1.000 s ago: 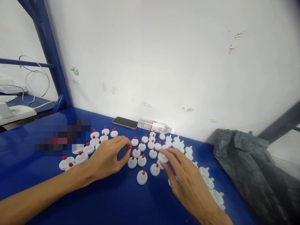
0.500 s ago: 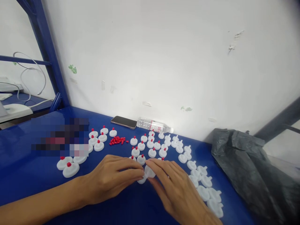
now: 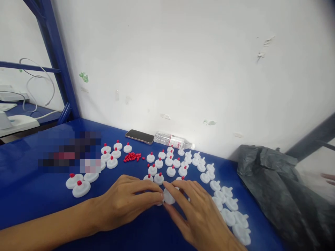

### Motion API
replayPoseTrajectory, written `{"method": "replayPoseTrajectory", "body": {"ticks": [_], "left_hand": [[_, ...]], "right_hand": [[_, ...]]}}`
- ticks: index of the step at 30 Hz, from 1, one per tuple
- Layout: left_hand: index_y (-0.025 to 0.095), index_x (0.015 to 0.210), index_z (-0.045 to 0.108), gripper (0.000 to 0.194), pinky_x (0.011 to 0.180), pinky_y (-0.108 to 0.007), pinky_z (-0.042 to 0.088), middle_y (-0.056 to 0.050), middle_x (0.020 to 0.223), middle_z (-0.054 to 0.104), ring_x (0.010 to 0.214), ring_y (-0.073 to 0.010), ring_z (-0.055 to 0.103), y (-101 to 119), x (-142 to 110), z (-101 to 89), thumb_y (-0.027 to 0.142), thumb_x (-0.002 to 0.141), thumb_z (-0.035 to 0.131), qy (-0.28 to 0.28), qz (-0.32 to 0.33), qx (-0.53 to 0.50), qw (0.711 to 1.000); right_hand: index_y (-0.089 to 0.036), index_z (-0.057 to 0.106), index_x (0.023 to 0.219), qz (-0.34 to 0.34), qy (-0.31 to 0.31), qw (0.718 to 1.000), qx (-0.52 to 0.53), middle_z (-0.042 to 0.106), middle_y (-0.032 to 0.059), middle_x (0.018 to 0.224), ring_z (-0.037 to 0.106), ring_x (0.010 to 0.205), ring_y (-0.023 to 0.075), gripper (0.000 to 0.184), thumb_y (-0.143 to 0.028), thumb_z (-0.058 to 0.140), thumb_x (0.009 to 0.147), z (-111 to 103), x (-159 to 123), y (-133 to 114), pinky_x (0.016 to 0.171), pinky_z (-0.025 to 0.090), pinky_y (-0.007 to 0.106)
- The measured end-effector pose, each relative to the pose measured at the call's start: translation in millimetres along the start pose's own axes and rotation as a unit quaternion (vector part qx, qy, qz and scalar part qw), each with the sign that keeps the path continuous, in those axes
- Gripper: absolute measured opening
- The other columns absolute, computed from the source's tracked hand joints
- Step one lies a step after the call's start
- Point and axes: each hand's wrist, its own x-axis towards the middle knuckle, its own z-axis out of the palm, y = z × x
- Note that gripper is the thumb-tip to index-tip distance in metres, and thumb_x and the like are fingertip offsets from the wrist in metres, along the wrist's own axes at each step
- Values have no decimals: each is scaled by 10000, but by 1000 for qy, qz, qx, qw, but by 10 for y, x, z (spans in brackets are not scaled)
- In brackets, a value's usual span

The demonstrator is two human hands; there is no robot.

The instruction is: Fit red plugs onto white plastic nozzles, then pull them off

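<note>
My right hand (image 3: 195, 209) is closed, with a white round plastic lid (image 3: 169, 197) between its thumb and fingers. The fingers of my left hand (image 3: 133, 200) are pressed together and meet that lid's left side. Just under the left fingertips shows the edge of another white lid (image 3: 159, 203), mostly hidden by them. Beyond my hands stand several white lids with red tips on their nozzles (image 3: 158, 179). To the right lie several white lids with bare nozzles (image 3: 227, 191).
A pile of small red caps (image 3: 132, 157) lies on the blue table (image 3: 146, 230). A phone (image 3: 139, 136) and a clear bottle (image 3: 172, 140) rest by the wall. More red-tipped lids (image 3: 81, 188) stand left. A dark plastic bag (image 3: 272, 184) is at right, beside another person's hand (image 3: 328, 178).
The view has shifted slightly, so things appear a little farther right. My left fingertips now cover more of the lower lid. Another person's fingers have come in at the right edge.
</note>
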Motion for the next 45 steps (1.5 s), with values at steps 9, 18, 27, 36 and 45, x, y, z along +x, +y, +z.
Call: {"method": "replayPoseTrajectory", "body": {"ticks": [9,18,27,36,45], "left_hand": [[205,1138,645,216,715,-197,590,-29,981,772,790,-116,735,-59,21,-16,137,933,623,20,-15,-32,999],[194,1111,610,162,600,-263,535,-51,947,741,754,-161,705,-15,31,-8,150,973,537,-15,-25,9,1000],[210,1068,585,194,484,-295,406,-24,845,674,611,-139,605,-1,-42,-7,86,949,496,-70,-52,-39,995],[238,925,534,157,443,-338,305,10,716,589,540,-144,494,35,-69,-7,85,935,503,-88,-56,-18,994],[234,934,565,167,479,-346,309,11,717,568,559,-152,494,81,-46,-71,93,934,475,-129,-92,-58,986]], "right_hand": [[-233,650,1167,13,52,998,24,766,1,1012,742,891,166,297,-399,448,1026,8,6,4,789,622,320],[-197,598,1297,6,41,997,72,757,14,1107,722,989,136,332,-334,521,1004,-17,-12,-10,910,584,218],[-210,586,1312,19,38,985,167,761,26,1103,731,982,158,367,-285,618,955,19,-63,-60,927,583,226],[-183,653,1212,-21,50,992,113,777,5,1101,741,974,145,278,-286,598,960,-35,16,-101,942,565,173],[-157,668,1194,-20,75,991,112,786,30,1055,743,975,137,274,-296,606,966,41,-13,-133,945,554,177]]}}
